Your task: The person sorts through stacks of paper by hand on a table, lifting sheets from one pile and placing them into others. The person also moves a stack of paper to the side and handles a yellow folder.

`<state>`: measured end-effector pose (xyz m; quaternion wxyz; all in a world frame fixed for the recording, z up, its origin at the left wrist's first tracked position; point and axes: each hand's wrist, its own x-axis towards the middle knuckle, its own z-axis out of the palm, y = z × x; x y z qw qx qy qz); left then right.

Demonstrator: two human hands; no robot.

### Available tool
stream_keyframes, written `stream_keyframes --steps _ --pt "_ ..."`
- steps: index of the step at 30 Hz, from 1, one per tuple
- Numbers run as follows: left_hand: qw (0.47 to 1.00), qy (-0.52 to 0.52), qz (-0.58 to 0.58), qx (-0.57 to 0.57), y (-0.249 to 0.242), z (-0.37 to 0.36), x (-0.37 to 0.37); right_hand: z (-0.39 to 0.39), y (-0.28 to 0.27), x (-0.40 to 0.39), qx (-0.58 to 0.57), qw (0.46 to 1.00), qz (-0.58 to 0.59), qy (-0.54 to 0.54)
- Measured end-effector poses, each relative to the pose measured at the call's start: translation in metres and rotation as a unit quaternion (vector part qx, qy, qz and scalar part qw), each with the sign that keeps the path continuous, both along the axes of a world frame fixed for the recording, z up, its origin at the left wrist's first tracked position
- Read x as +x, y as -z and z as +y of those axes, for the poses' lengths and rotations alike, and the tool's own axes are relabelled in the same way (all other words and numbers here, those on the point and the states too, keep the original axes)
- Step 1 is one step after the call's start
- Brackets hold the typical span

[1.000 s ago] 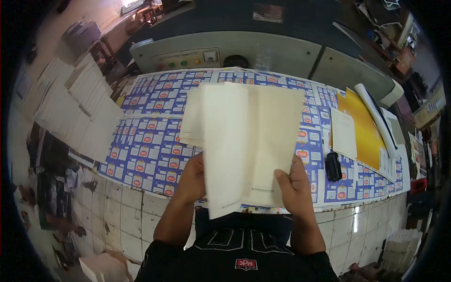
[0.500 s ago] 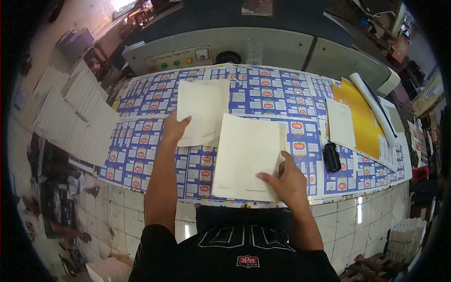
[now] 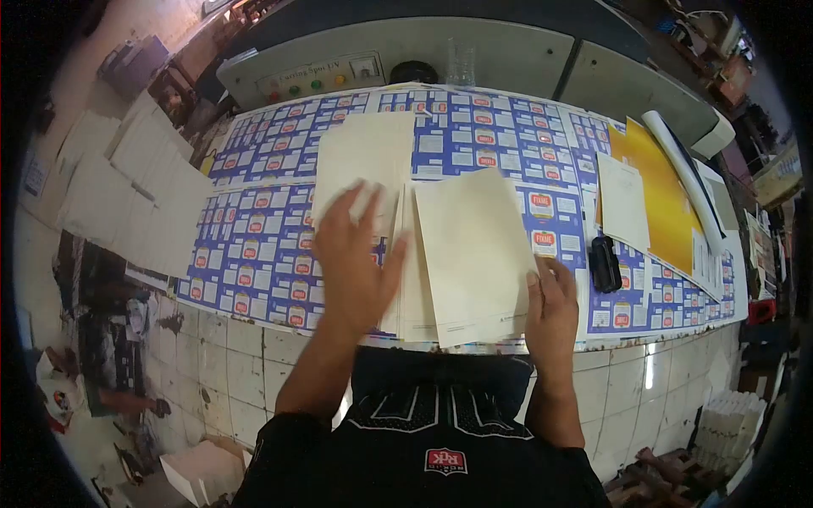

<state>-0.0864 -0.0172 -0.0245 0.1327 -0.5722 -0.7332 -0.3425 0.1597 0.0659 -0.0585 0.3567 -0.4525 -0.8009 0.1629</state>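
Two overlapping piles of cream paper lie in the middle of the table. Over the lower part of the left pile (image 3: pixel 366 148), my left hand (image 3: pixel 356 262) is spread, slightly blurred by motion, and holds nothing. My right hand (image 3: pixel 555 313) pinches the right edge of a cream paper sheet (image 3: pixel 478 254), thumb in front. The sheet is tilted and covers part of the right pile (image 3: pixel 417 296), whose left margin shows beside it. Small printing runs along the sheet's bottom edge.
Blue printed sheets (image 3: pixel 457 152) cover the table. To the right are a black stapler-like object (image 3: pixel 605 264), a small paper stack (image 3: pixel 622 203), a yellow sheet (image 3: pixel 660 203) and a rolled sheet (image 3: pixel 684 182). Tall paper stacks (image 3: pixel 127 203) stand left; a machine panel (image 3: pixel 500 55) borders the back.
My left hand has moved right and toward me, off the left pile's edge, its fingers spreading. My right hand has shifted right with the top sheet, which is now turned and separated from the pile.
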Motion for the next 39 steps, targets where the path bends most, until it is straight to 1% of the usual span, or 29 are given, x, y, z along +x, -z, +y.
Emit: stream_keyframes --steps 1,2,3,4,6,8,9,11,12,14,16,18,20,21,22,23,24,25,26,28,29,31,32,33,34,35,37,38,39 --pt "0.999 0.05 -0.018 0.001 -0.002 -0.006 0.019 -0.002 -0.005 0.003 -0.038 0.999 0.015 0.03" --pt "0.995 0.079 -0.032 -0.057 -0.009 -0.011 0.04 -0.003 -0.007 0.007 -0.074 0.995 0.031 0.061" --pt "0.99 0.115 -0.042 -0.073 -0.007 -0.012 0.056 0.004 0.005 0.018 -0.002 0.997 0.002 0.079" --pt "0.981 0.142 -0.069 -0.115 0.001 -0.011 0.068 0.013 0.014 0.034 -0.002 0.997 0.002 0.078" --pt "0.969 0.158 -0.043 -0.185 0.011 -0.004 0.089 0.028 0.025 0.069 -0.017 0.99 0.12 0.07" --pt "0.959 0.178 -0.032 -0.22 0.013 0.004 0.104 0.027 0.004 0.099 -0.224 0.935 0.235 0.14" --pt "0.958 0.182 -0.034 -0.219 0.017 0.006 0.106 0.03 0.001 0.115 -0.252 0.915 0.282 0.141" --pt "0.946 0.174 0.006 -0.275 0.032 0.015 0.111 0.031 -0.005 0.135 -0.226 0.892 0.362 0.148" --pt "0.946 0.178 0.005 -0.271 0.036 0.017 0.112 0.03 -0.009 0.139 -0.209 0.872 0.412 0.161" --pt "0.942 0.174 0.027 -0.285 0.041 0.015 0.109 0.032 0.002 0.163 -0.21 0.863 0.436 0.147" --pt "0.941 0.171 0.032 -0.29 0.039 0.015 0.105 0.027 -0.005 0.165 -0.236 0.825 0.508 0.078" --pt "0.936 0.207 -0.108 -0.264 0.028 0.014 0.097 0.023 -0.014 0.149 -0.256 0.832 0.485 0.08" --pt "0.927 0.222 -0.257 -0.161 0.011 0.01 0.088 0.021 -0.022 0.119 -0.321 0.853 0.412 0.013" --pt "0.929 0.221 -0.262 -0.137 0.006 0.007 0.082 0.02 -0.021 0.096 -0.318 0.856 0.407 0.007" --pt "0.927 0.228 -0.272 -0.122 0.001 0.004 0.077 0.019 -0.025 0.08 -0.346 0.867 0.356 -0.034" --pt "0.919 0.247 -0.278 -0.129 0.0 0.003 0.075 0.02 -0.022 0.063 -0.374 0.865 0.324 -0.086" --pt "0.912 0.264 -0.283 -0.135 -0.002 0.001 0.072 0.017 -0.023 0.042 -0.402 0.857 0.308 -0.095" --pt "0.906 0.271 -0.283 -0.159 0.003 0.001 0.071 0.017 -0.015 0.027 -0.419 0.851 0.284 -0.141" --pt "0.911 0.271 -0.253 -0.178 0.005 0.002 0.072 0.015 -0.017 0.01 -0.402 0.864 0.243 -0.183" --pt "0.92 0.284 -0.187 -0.195 0.006 -0.001 0.073 0.017 -0.005 -0.009 -0.387 0.866 0.215 -0.232" --pt "0.923 0.279 -0.184 -0.192 0.007 -0.002 0.073 0.017 -0.008 -0.011 -0.385 0.865 0.216 -0.238" --pt "0.909 0.288 -0.22 -0.206 0.008 -0.002 0.075 0.011 -0.036 -0.016 -0.528 0.778 0.319 -0.124" --pt "0.909 0.287 -0.221 -0.206 0.011 -0.002 0.075 0.012 -0.029 -0.016 -0.529 0.777 0.318 -0.125" --pt "0.907 0.301 -0.236 -0.174 0.014 -0.001 0.075 0.016 -0.017 -0.013 -0.443 0.851 0.233 -0.16" --pt "0.904 0.316 -0.251 -0.143 0.017 0.0 0.076 0.018 -0.009 -0.007 -0.348 0.907 0.144 -0.189" --pt "0.902 0.321 -0.252 -0.144 0.017 0.001 0.078 0.021 -0.007 0.004 -0.348 0.908 0.145 -0.185" --pt "0.961 0.202 -0.077 -0.17 0.018 0.003 0.08 0.03 -0.004 0.033 -0.357 0.903 0.222 -0.09" --pt "0.962 0.201 -0.078 -0.167 0.02 0.003 0.081 0.038 0.0 0.048 -0.319 0.892 0.316 -0.062" --pt "0.956 0.194 -0.061 -0.21 0.024 0.003 0.084 0.046 -0.001 0.072 -0.338 0.881 0.331 -0.026"
